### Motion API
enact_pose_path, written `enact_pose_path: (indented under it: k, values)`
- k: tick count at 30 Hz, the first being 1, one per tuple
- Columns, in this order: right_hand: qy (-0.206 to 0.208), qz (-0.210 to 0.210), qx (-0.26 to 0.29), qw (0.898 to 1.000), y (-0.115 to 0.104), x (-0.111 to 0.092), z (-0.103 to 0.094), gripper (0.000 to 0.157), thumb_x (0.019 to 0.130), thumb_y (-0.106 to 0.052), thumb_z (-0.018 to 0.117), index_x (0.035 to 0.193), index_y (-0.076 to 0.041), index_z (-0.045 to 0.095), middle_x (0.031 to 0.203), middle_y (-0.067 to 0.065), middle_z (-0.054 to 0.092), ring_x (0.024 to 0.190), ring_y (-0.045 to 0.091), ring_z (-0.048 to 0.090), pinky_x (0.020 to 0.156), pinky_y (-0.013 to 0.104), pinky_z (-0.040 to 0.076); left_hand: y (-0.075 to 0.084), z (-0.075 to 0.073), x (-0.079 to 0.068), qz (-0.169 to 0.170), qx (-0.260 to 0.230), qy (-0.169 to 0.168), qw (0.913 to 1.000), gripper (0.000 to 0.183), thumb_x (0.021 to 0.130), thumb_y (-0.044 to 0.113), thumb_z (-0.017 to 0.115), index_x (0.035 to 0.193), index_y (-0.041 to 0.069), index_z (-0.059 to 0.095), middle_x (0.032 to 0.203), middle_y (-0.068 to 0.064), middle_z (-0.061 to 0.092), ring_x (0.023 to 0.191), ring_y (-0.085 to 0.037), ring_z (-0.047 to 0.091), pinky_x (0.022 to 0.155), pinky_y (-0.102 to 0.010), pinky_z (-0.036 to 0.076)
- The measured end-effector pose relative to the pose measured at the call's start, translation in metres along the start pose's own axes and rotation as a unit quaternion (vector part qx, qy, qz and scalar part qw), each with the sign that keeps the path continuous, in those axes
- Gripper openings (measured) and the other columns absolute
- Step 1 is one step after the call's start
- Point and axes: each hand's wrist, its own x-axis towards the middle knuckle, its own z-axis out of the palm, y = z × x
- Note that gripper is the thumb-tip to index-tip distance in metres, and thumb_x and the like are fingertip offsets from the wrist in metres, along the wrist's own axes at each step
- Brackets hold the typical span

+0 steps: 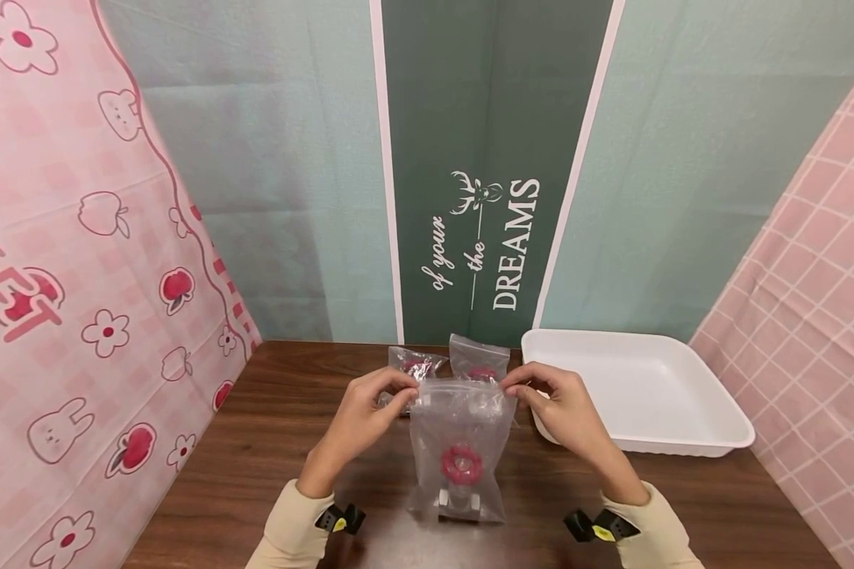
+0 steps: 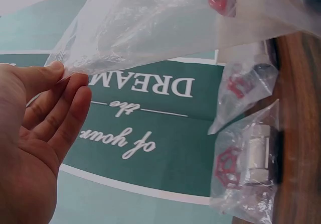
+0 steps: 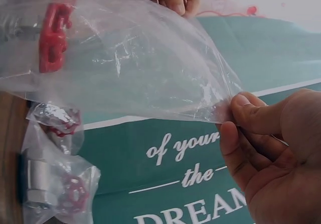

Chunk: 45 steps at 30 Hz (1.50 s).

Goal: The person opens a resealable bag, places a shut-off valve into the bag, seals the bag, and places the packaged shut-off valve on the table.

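A clear zip bag [image 1: 462,419] stands upright on the table in the head view, with a metal valve [image 1: 459,503] and its red handwheel [image 1: 462,465] inside at the bottom. My left hand [image 1: 373,403] pinches the bag's upper left corner between thumb and forefinger. At the upper right corner, my right hand [image 1: 558,403] pinches the plastic the same way. The bag's top edge is stretched between both hands. In the left wrist view, the thumb [image 2: 52,71] presses the film against the forefinger.
Behind the held bag are two more bagged valves, one at left [image 1: 416,363] and one at right [image 1: 480,359]. A white plastic tray [image 1: 655,387] sits at the back right of the wooden table [image 1: 277,442]. Printed cloths hang at the back and sides.
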Motion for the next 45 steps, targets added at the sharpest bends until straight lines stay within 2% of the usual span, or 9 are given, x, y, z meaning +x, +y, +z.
enact_pose_path:
  k: [9, 14, 18, 22, 27, 31, 36, 41, 45]
  values:
    - [0.02, -0.044, 0.012, 0.999, -0.011, -0.001, -0.004, 0.027, 0.091, 0.011, 0.076, 0.096, -0.015, 0.08, 0.09, 0.0, 0.079, 0.079, 0.009, 0.07, 0.075, 0.016, 0.055, 0.01, -0.004, 0.004, 0.035, -0.007, 0.018, 0.9992, 0.021, 0.089, -0.007, 0.08, 0.103, 0.008, 0.075, 0.09, -0.003, 0.076, 0.077, -0.012, 0.069, 0.066, -0.024, 0.055]
    - [0.027, -0.043, 0.016, 0.999, -0.011, -0.002, -0.005, 0.027, 0.09, 0.011, 0.076, 0.095, -0.015, 0.08, 0.091, 0.0, 0.08, 0.08, 0.009, 0.07, 0.075, 0.016, 0.055, 0.01, -0.002, 0.004, 0.0, -0.035, 0.017, 0.9992, 0.031, 0.089, -0.011, 0.078, 0.114, 0.003, 0.067, 0.089, -0.006, 0.076, 0.073, -0.016, 0.072, 0.063, -0.024, 0.054]
    - [0.036, -0.037, 0.019, 0.998, -0.009, -0.002, -0.003, 0.025, 0.091, 0.011, 0.076, 0.097, -0.013, 0.08, 0.093, 0.003, 0.079, 0.08, 0.011, 0.07, 0.075, 0.015, 0.055, 0.008, 0.004, 0.002, -0.048, -0.071, 0.019, 0.9961, 0.031, 0.094, -0.007, 0.075, 0.121, 0.004, 0.066, 0.09, -0.012, 0.075, 0.074, -0.019, 0.071, 0.067, -0.027, 0.058]
    - [0.048, -0.028, 0.025, 0.998, -0.005, -0.001, -0.001, 0.023, 0.091, 0.01, 0.076, 0.098, -0.011, 0.08, 0.094, 0.005, 0.079, 0.083, 0.009, 0.07, 0.078, 0.014, 0.055, 0.007, 0.012, 0.001, -0.104, -0.084, 0.02, 0.9908, 0.016, 0.098, 0.003, 0.075, 0.114, 0.005, 0.072, 0.096, -0.01, 0.074, 0.083, -0.01, 0.07, 0.071, -0.029, 0.06]
    - [0.057, -0.037, 0.016, 0.998, -0.005, 0.003, 0.006, 0.02, 0.093, 0.008, 0.076, 0.103, -0.01, 0.078, 0.1, 0.004, 0.078, 0.092, 0.004, 0.068, 0.081, 0.013, 0.054, 0.005, 0.018, 0.002, -0.118, -0.092, 0.032, 0.9882, 0.004, 0.1, 0.004, 0.073, 0.102, 0.008, 0.075, 0.093, -0.007, 0.072, 0.084, -0.008, 0.069, 0.072, -0.029, 0.061]
    - [0.061, -0.082, -0.021, 0.995, -0.014, 0.009, 0.016, 0.023, 0.091, 0.004, 0.08, 0.11, -0.007, 0.074, 0.115, 0.006, 0.075, 0.104, 0.012, 0.063, 0.089, 0.015, 0.048, 0.004, 0.021, 0.003, -0.116, -0.1, 0.049, 0.9869, 0.004, 0.101, 0.005, 0.072, 0.101, 0.007, 0.076, 0.091, -0.008, 0.071, 0.082, -0.012, 0.07, 0.072, -0.027, 0.061]
    - [0.037, -0.13, -0.118, 0.984, -0.034, 0.02, 0.032, 0.037, 0.087, -0.015, 0.089, 0.119, -0.008, 0.073, 0.124, 0.005, 0.072, 0.118, 0.024, 0.059, 0.105, 0.035, 0.047, 0.004, 0.024, 0.006, -0.127, -0.096, 0.054, 0.9857, 0.007, 0.101, 0.007, 0.072, 0.104, 0.002, 0.076, 0.094, -0.01, 0.072, 0.082, -0.015, 0.072, 0.071, -0.026, 0.061]
    - [-0.027, -0.129, -0.206, 0.97, -0.053, 0.034, 0.046, 0.046, 0.089, -0.031, 0.089, 0.126, -0.01, 0.073, 0.129, 0.007, 0.072, 0.124, 0.029, 0.06, 0.108, 0.052, 0.05, 0.004, 0.025, 0.007, -0.134, -0.089, 0.051, 0.9857, 0.009, 0.102, 0.008, 0.072, 0.108, 0.005, 0.078, 0.098, -0.011, 0.073, 0.082, -0.019, 0.074, 0.071, -0.029, 0.062]
    - [-0.081, -0.107, -0.236, 0.962, -0.059, 0.046, 0.053, 0.045, 0.093, -0.033, 0.085, 0.13, -0.013, 0.072, 0.131, 0.005, 0.072, 0.124, 0.028, 0.061, 0.106, 0.052, 0.051, 0.003, 0.025, 0.005, -0.137, -0.083, 0.056, 0.9855, 0.011, 0.102, 0.007, 0.072, 0.11, 0.008, 0.079, 0.099, -0.01, 0.074, 0.08, -0.02, 0.072, 0.071, -0.03, 0.061]
